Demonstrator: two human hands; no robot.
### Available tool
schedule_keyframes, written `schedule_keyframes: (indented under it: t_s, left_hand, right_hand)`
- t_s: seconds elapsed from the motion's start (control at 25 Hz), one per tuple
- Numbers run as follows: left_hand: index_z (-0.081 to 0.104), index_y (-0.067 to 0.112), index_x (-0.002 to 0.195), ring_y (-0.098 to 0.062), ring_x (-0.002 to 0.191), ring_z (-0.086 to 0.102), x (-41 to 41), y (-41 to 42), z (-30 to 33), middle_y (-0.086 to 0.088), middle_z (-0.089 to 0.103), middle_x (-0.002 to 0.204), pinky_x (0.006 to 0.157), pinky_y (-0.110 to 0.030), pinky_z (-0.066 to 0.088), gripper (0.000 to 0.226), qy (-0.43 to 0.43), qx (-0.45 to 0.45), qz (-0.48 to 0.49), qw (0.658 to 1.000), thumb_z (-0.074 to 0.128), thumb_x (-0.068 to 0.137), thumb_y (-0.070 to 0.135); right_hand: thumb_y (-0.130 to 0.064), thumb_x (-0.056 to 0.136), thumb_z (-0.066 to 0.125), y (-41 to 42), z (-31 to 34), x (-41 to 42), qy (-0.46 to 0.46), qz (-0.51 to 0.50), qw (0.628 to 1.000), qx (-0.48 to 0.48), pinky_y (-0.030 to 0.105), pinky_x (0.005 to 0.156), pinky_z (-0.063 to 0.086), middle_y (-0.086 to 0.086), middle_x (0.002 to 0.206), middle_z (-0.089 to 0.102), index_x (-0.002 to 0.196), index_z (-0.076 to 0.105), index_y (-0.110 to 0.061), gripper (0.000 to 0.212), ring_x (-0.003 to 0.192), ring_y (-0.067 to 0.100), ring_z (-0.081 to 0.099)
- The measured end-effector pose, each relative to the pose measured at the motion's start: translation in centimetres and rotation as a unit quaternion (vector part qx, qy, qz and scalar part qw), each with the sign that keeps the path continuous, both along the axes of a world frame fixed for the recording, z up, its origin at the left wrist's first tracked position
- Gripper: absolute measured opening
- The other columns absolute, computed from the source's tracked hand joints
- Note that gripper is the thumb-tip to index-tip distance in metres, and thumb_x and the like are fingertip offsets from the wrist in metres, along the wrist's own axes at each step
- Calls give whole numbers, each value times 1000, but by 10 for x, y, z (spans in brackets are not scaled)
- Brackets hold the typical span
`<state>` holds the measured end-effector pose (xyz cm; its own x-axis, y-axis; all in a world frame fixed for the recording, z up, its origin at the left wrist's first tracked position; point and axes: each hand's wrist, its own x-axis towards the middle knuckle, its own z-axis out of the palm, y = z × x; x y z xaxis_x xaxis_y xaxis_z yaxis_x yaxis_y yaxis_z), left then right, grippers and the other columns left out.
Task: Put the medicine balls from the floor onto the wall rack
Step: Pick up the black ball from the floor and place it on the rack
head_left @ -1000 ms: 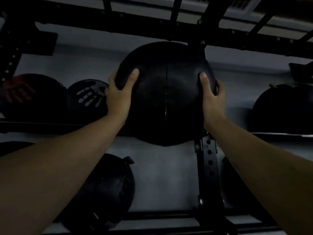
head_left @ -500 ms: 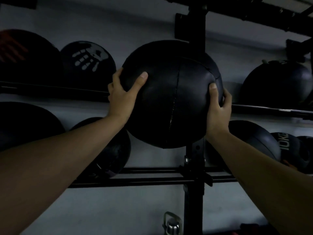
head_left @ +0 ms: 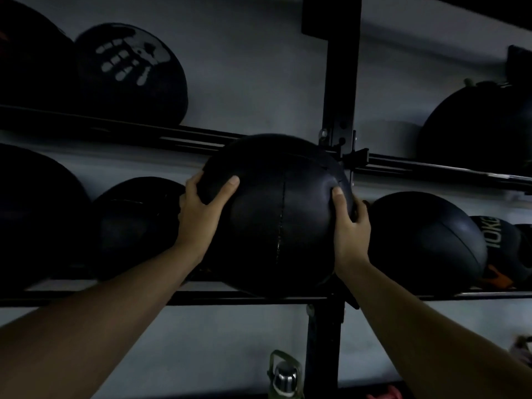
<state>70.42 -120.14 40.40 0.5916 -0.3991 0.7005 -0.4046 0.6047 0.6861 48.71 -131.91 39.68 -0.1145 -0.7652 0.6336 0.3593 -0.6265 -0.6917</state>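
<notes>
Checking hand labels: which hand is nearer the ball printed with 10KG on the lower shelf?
Right. The right hand grips the held medicine ball's right side, one ball away from the 10KG ball; the left hand grips its far left side.

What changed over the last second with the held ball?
The medicine ball came down from the upper rail's level to the lower tier, between neighbouring balls. Left hand and right hand still grip its sides; racked balls unmoved.
</notes>
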Motion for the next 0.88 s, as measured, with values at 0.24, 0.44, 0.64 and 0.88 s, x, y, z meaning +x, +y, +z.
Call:
schedule_keyframes:
  t_s: [0.24,0.44,0.64,0.88]
  left_hand:
    - [34,58,146,-23,148,37,28,-76,-23,6,34,162,119,-56,37,107,-40,55,-11,998,72,50,90]
    - [36,53,149,-21,152,27,47,-125,-28,5,31,163,121,-57,30,96,-30,67,79,994,58,62,88]
    - [37,52,149,-19,151,25,46,-132,-32,3,33,162,119,-45,26,90,-44,66,110,991,54,68,87]
    - [29,49,155,-20,154,24,46,-117,-29,4,26,166,121,-44,28,89,-70,100,69,990,56,77,82]
  right_hand:
    - [-56,95,62,-91,-17,33,38,-44,998,-7,50,119,42,-1,147,53,145,54,-34,55,139,23,52]
    - [-70,89,49,-124,-3,70,156,-114,972,-137,49,122,32,-9,146,50,140,58,-44,58,142,17,44]
    - [-67,91,44,-127,-3,71,184,-143,964,-129,45,118,23,-8,150,47,142,54,-45,57,143,17,40]
    - [-63,99,45,-123,-2,57,248,-111,953,-133,57,126,24,-6,162,37,152,43,-45,57,152,19,31]
